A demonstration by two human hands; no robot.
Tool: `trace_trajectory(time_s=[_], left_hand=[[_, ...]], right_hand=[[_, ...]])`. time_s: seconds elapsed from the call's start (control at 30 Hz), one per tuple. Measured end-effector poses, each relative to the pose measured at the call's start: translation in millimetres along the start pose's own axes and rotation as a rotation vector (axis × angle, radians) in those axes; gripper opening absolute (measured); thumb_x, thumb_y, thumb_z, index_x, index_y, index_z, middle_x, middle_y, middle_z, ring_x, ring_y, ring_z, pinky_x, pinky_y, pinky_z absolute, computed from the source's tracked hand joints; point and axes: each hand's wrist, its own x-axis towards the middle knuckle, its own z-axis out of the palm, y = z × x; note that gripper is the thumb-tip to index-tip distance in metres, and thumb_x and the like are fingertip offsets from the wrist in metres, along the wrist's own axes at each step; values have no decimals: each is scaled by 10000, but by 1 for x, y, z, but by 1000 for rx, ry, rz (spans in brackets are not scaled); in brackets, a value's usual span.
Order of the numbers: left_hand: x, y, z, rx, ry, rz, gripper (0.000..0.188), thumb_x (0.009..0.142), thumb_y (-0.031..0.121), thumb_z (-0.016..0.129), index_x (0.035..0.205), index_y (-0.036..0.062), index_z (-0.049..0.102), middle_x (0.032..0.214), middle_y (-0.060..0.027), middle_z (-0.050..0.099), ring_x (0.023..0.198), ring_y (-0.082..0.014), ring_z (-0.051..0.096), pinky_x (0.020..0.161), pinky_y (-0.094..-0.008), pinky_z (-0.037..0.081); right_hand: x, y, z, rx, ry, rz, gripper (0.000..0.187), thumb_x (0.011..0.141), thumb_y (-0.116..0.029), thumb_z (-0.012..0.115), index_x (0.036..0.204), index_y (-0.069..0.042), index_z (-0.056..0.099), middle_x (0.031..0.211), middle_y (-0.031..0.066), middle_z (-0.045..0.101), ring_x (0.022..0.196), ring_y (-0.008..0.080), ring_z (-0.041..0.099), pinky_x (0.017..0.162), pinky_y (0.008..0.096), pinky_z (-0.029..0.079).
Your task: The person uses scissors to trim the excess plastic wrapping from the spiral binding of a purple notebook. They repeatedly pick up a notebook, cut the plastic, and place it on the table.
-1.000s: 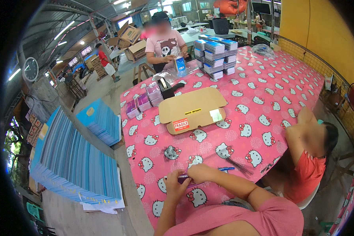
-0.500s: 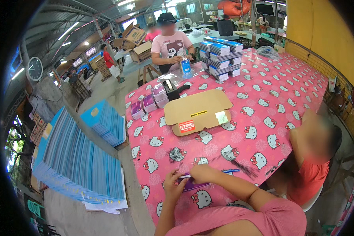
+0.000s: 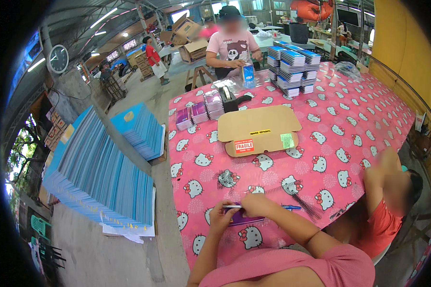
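Observation:
My left hand [image 3: 221, 216] is closed around the near end of a small notebook [image 3: 232, 206], whose white page edge and dark cover show between my hands. My right hand [image 3: 255, 204] is closed at the notebook's other end; its fingertips are hidden, so what they pinch cannot be made out. Below my right hand, a purple-covered booklet [image 3: 248, 219] lies on the pink patterned tablecloth [image 3: 273, 237]. Just past my right wrist, a blue pen-like tool [image 3: 291, 207] sticks out. Black spiral binding coils [image 3: 307, 208] lie beside it, with another black coil bundle [image 3: 227, 179] beyond my hands.
A flat cardboard box [image 3: 258, 125] lies ahead, near a black tape dispenser [image 3: 231, 100] and purple booklet stacks [image 3: 198, 112]. Blue booklet stacks [image 3: 292, 67] stand farther back. A co-worker [image 3: 234, 45] handles a blue pack across the table; another person [image 3: 385, 210] sits right. Tall blue stacks [image 3: 105, 177] stand left.
The whole view has shifted, so the table and its things appear farther right. My hands stay together at the small notebook. The co-worker's one hand has lifted away from the blue pack.

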Motion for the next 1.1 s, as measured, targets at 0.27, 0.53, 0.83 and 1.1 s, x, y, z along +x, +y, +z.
trace_trajectory(time_s=[0.27,0.53,0.83,1.1], left_hand=[[9,-20,1,-54,-30,19,294,752,-59,667,1005,20,541,892,-60,609,823,-140,599,699,-258,501],[11,-7,-2,122,20,-51,289,766,37,692,1002,43,524,831,-38,609,729,-93,583,599,-231,506],[-2,-22,-9,-143,-42,64,344,784,-47,641,1072,33,471,976,-79,585,887,-160,587,768,-293,492],[-14,-28,-11,-151,85,133,243,824,-24,610,1063,21,622,1030,-63,624,948,-134,581,793,-264,478]], right_hand=[[8,16,17,-27,-14,28,389,724,-395,687,836,-23,658,781,180,645,766,347,628,689,451,491],[4,3,0,-23,30,19,373,731,-392,681,857,-41,665,814,193,645,813,353,628,721,452,496],[7,-6,-5,39,67,-14,356,688,-335,713,835,-14,670,809,180,652,792,343,640,694,442,511],[2,-15,-6,13,111,-36,348,672,-309,728,851,-17,668,789,160,657,758,338,645,675,440,518]])
